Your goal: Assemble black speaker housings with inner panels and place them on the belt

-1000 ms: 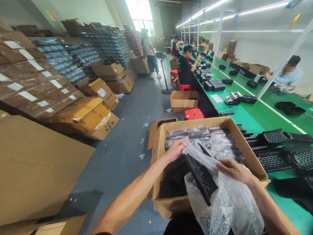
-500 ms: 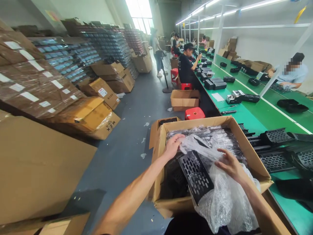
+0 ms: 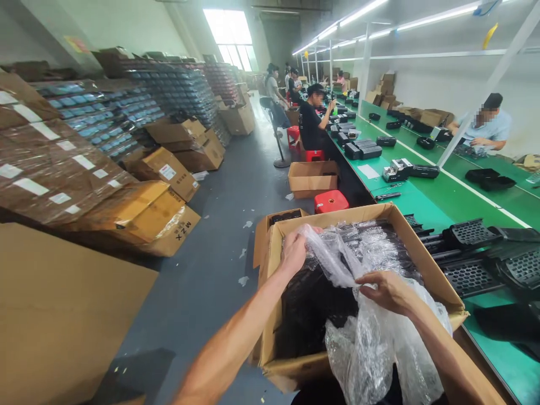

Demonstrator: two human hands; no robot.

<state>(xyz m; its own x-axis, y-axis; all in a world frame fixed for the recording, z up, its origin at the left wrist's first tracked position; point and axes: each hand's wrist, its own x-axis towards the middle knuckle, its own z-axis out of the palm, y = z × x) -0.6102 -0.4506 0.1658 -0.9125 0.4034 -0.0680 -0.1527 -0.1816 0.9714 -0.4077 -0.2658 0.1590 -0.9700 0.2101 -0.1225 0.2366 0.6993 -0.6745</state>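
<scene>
An open cardboard box stands in front of me, packed with black parts at the near left and plastic-wrapped ones behind. My left hand is closed on one end of a clear plastic bag over the box. At the bag's other end, my right hand pinches the plastic between thumb and fingers. More crumpled clear plastic hangs over the near edge of the box, under my right forearm.
Black perforated parts lie on the green workbench to the right. Beyond the box are a red stool and an open carton. People sit along the bench. Stacked cartons line the left side.
The black perforated part that hung below the plastic is no longer visible there. My right hand has moved slightly left and down, and the plastic now stretches between both hands.
</scene>
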